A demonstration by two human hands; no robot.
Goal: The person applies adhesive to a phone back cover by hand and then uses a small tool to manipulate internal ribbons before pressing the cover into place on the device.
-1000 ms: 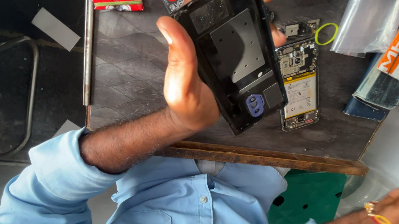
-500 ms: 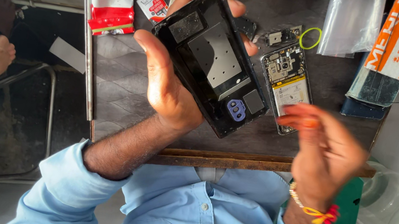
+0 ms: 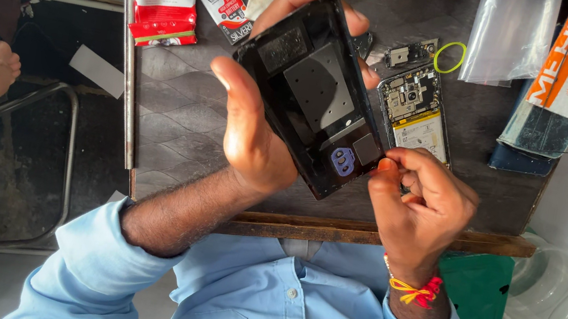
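Back cover (image 3: 315,95) already off phone, at frame centre, gripped by your left hand (image 3: 254,131), fingers wrapped round its edges. Right hand (image 3: 413,198) fingertips pinch cover's lower corner. Open phone (image 3: 417,113) lies on table (image 3: 182,118), upper right; reassembly left, judging by this.

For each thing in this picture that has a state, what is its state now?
Black phone back cover: detached, held tilted above the table, inner side up.
Left hand: gripping the cover.
Right hand: fingertips at the cover's lower corner.
Phone body: opened, circuit board exposed, flat on table.
Yellow-green ring: lying loose.
Clear plastic bag: lying flat.
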